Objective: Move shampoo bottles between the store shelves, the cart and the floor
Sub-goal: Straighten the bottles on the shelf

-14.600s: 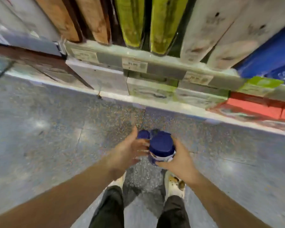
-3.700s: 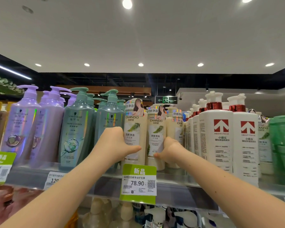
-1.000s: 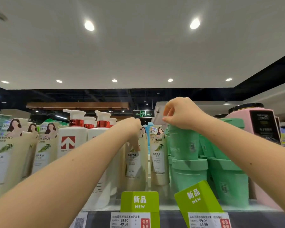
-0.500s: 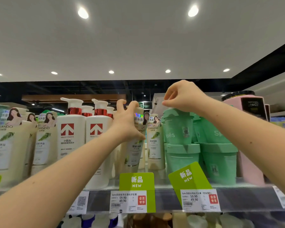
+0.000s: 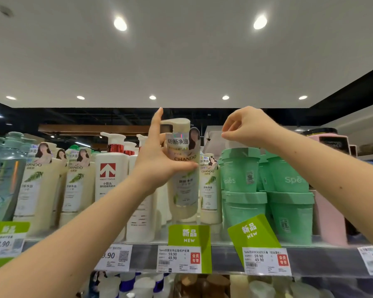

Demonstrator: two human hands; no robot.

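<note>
Nearest to us, our two bare forearms reach up and away from the lower corners toward the top shelf [image 5: 224,258]. Along its front edge hang price labels, with a green "NEW" tag [image 5: 189,234] near the middle and a second, tilted green tag [image 5: 253,231] to its right.

Our left hand [image 5: 157,160] is wrapped around the upper part of a cream CHANDO shampoo bottle [image 5: 184,179], thumb across the front just under the brand name, index finger standing straight up past the pump head. We hold the bottle upright, raised so its pump stands higher than the bottles around it; its base hangs low by the shelf's front edge, and we cannot tell whether it still touches the shelf.

Our right hand [image 5: 249,126] hovers to the right, above the green Spes tubs [image 5: 240,168], its fingers curled down with thumb and fingertips pinched together. It seems to nip a pale, thin thing at the top of the upper tub, but we cannot make out for certain whether it grips anything.

Just behind and to the right of the held bottle stands another CHANDO bottle [image 5: 210,190], touching the tubs' left side. The tubs are stacked two high. Left of our left arm stand white pump bottles with a red arrow mark [image 5: 108,166], then more cream CHANDO bottles [image 5: 39,186], and at the far left a blue-green bottle [image 5: 2,175]. To the far right stands a pink container [image 5: 329,190].

Farthest away, the white ceiling [image 5: 181,61] carries round recessed lamps.
</note>
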